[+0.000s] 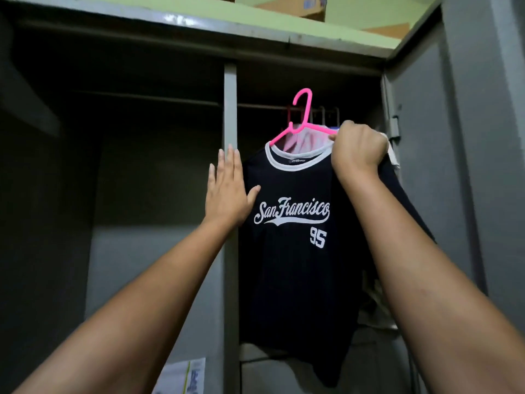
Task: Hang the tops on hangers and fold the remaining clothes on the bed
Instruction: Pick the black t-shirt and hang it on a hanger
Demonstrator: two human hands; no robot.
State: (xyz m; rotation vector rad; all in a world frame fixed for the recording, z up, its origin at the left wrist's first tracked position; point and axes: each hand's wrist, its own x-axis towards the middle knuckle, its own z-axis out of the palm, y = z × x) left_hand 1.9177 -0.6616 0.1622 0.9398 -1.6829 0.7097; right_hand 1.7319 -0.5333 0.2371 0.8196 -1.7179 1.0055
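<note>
A: Where is the shirt (298,251)?
B: On the pink hanger (304,120), right hand (358,149) gripping its shoulder below the rail (264,106); left hand (227,189) is resting flat.
A: Remaining?
B: Hooking it; bed unseen.

One head-worn wide-angle view looks forward and slightly upward, close into an open wardrobe (230,109) at arm's reach.

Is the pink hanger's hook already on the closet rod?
No, the pink hanger hook sits in front of and above the rod, held up with the navy shirt by the right hand.
</note>
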